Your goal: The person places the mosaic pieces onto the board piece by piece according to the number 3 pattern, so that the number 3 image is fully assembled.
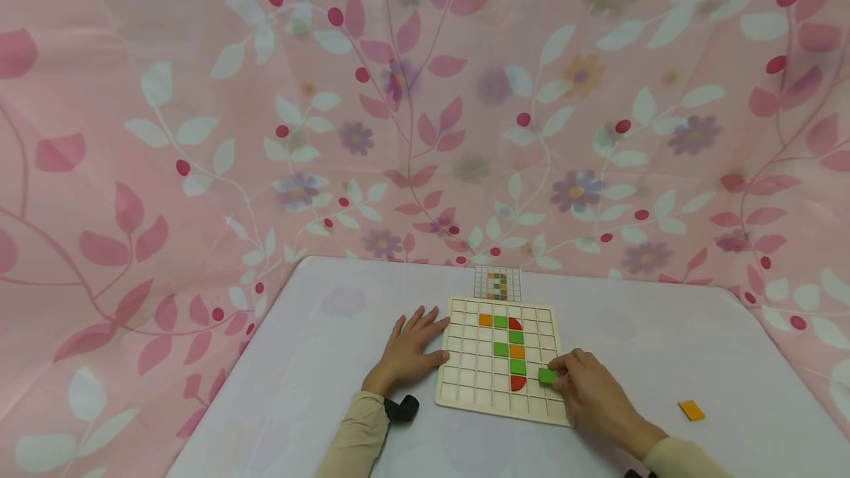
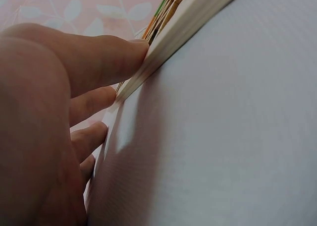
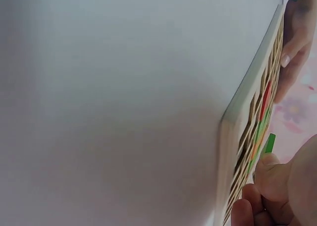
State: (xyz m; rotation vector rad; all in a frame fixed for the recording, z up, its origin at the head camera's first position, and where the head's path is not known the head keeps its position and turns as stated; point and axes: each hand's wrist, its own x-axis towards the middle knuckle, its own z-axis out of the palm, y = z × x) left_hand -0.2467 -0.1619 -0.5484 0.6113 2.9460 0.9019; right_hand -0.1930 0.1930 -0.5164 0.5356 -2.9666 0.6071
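A wooden grid board (image 1: 471, 378) lies on the table with several green, orange and red tiles set in its squares. My right hand (image 1: 595, 395) pinches a green square tile (image 1: 547, 376) over the board's right part; in the right wrist view the same green tile (image 3: 270, 143) sticks out beyond the thumb, seen edge-on. The left hand (image 1: 406, 351) rests at the board's left edge, fingers spread. In the left wrist view its thumb (image 2: 111, 57) touches the board's side (image 2: 173, 37).
Behind the board lies a small printed card (image 1: 483, 285) with a coloured grid pattern. One orange tile (image 1: 691, 410) lies on the white table (image 1: 637, 345) to the right. A pink floral cloth (image 1: 425, 94) hangs at the back.
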